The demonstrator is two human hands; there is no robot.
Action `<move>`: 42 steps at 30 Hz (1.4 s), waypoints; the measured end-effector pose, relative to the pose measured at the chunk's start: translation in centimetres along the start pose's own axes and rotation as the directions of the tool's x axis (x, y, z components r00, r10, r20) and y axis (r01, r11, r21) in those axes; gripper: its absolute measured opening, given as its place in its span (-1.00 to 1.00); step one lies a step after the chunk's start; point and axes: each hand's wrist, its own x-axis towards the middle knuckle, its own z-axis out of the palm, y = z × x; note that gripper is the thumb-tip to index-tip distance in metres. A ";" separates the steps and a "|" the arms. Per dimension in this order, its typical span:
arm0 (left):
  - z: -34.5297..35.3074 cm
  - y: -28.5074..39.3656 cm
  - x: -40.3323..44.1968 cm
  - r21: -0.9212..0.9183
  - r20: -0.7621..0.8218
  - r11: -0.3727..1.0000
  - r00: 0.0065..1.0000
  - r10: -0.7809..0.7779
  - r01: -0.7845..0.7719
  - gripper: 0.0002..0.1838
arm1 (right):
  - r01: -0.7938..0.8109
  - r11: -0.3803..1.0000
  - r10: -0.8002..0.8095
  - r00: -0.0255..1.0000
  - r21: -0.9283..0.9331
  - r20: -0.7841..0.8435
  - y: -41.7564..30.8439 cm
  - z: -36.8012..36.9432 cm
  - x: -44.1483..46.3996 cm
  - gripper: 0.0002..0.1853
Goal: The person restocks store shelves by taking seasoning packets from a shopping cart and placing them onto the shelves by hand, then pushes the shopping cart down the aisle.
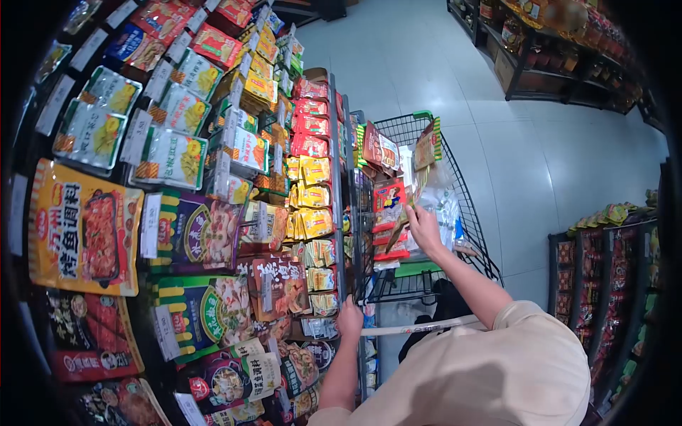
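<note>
My right hand (425, 230) is over the shopping cart (465, 195), its fingers closed on a flat food packet (399, 231) seen nearly edge-on; its print cannot be read. Under and around it in the cart lie a red packet (389, 198), a brown packet (381, 147) and a green-striped packet (428, 144). Clear plastic bags (445, 211) fill the cart's right side. My left hand (349, 319) is closed around the left end of the white cart handle (419, 328), close beside the shelf edge.
On the left, a tall shelf holds rows of seasoning packets (85, 227) with price tags (150, 226); its edge runs tight along the cart. Shelves of jars (540, 53) stand at the back right. Another packet rack (604, 277) is at the right, beyond the tiled floor (511, 170).
</note>
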 end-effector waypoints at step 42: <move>-9.2 4.0 -12.4 -0.817 -0.205 -0.569 0.968 0.144 -0.089 -0.34 | -0.001 0.724 -0.315 0.889 0.690 0.332 -13.4 -3.8 -16.1 -0.62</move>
